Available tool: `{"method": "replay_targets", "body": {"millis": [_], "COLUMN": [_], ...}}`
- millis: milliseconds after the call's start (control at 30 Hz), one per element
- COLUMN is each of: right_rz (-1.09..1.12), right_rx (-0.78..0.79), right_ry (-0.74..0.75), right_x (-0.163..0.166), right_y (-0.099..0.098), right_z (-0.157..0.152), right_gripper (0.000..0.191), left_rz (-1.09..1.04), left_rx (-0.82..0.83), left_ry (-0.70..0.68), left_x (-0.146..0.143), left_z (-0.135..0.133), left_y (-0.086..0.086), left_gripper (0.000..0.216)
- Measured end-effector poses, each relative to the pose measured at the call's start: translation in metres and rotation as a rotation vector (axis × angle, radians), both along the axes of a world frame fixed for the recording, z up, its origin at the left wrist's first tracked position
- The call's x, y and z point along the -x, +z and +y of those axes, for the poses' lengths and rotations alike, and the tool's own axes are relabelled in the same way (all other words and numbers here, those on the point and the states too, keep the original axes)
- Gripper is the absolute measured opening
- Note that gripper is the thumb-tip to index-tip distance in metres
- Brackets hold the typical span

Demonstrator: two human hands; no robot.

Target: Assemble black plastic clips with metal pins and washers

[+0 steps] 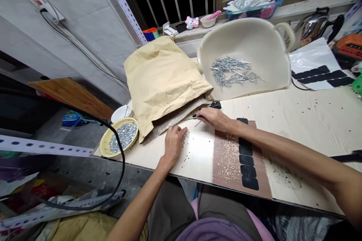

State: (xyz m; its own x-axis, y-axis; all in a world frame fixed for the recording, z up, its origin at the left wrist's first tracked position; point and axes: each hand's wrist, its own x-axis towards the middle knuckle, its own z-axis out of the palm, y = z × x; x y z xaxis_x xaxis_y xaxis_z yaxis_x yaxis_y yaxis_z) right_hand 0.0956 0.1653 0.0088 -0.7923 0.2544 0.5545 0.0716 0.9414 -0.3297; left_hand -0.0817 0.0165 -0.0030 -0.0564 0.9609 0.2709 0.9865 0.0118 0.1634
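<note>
My left hand rests on the pale tabletop, its fingers curled together; what they pinch, if anything, is hidden. Beside its fingertips lies a small cluster of tiny metal pieces. To the right, my right hand is closed with its fingertips on a thin metal pin that points down toward the table. Just behind that hand sits a black clip-like item, partly covered. A large yellow paper bag lies behind both hands, its open mouth facing them. A cream basin holds many loose metal pins.
At the left corner stand a yellow bowl of small metal parts and a white bowl. A brown board with black pads lies under my right forearm. A black cable loops past the table's left end.
</note>
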Motion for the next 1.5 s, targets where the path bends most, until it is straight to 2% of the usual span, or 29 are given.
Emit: {"method": "replay_targets", "body": {"millis": [100, 267, 467, 567, 633, 700, 767, 867, 933, 1000, 1100, 1233, 1367, 1500], "right_rz": [0.178, 0.24, 0.155, 0.114, 0.111, 0.114, 0.112, 0.094, 0.08, 0.061, 0.032, 0.013, -0.003, -0.034], "right_rx": [0.189, 0.269, 0.343, 0.365, 0.374, 0.372, 0.35, 0.294, 0.246, 0.19, 0.122, 0.079, 0.041, -0.079], "right_ry": [-0.025, -0.152, -0.282, -0.306, -0.323, -0.343, -0.353, -0.347, -0.348, -0.365, -0.421, -0.502, -0.542, -0.568], "right_x": [-0.012, -0.03, -0.04, -0.043, -0.045, -0.047, -0.048, -0.048, -0.048, -0.049, -0.052, -0.06, -0.066, -0.07], "right_y": [0.018, 0.036, 0.03, 0.023, 0.021, 0.021, 0.023, 0.027, 0.03, 0.032, 0.035, 0.041, 0.045, 0.048], "right_z": [-0.003, -0.017, -0.041, -0.049, -0.054, -0.06, -0.065, -0.074, -0.08, -0.084, -0.088, -0.092, -0.092, -0.092], "right_gripper": [0.021, 0.018, 0.016, 0.016, 0.016, 0.016, 0.015, 0.014, 0.015, 0.017, 0.02, 0.024, 0.025, 0.025], "left_rz": [0.037, 0.007, 0.119, 0.072, -0.053, -0.285, -0.663, -1.388, -1.76, -1.964, -2.081, -2.119, -2.093, -1.974], "left_rx": [-0.002, -0.008, 0.011, 0.039, 0.031, -0.004, -0.032, -0.007, 0.027, 0.039, 0.034, 0.013, 0.012, -0.009], "left_ry": [0.003, -0.072, -0.18, -0.211, -0.192, -0.121, 0.013, 0.174, 0.159, 0.133, 0.123, 0.117, 0.127, 0.117], "left_x": [0.012, 0.026, 0.026, 0.028, 0.029, 0.024, 0.013, -0.017, -0.038, -0.056, -0.073, -0.084, -0.091, -0.095], "left_z": [0.003, 0.004, 0.006, 0.008, 0.009, 0.011, 0.012, 0.01, 0.008, 0.007, 0.007, 0.01, 0.012, 0.012], "left_y": [-0.003, -0.009, -0.008, -0.009, -0.008, -0.006, 0.001, 0.016, 0.027, 0.035, 0.041, 0.045, 0.047, 0.046], "left_gripper": [0.026, 0.026, 0.026, 0.025, 0.023, 0.018, 0.015, 0.022, 0.024, 0.025, 0.026, 0.025, 0.026, 0.026]}}
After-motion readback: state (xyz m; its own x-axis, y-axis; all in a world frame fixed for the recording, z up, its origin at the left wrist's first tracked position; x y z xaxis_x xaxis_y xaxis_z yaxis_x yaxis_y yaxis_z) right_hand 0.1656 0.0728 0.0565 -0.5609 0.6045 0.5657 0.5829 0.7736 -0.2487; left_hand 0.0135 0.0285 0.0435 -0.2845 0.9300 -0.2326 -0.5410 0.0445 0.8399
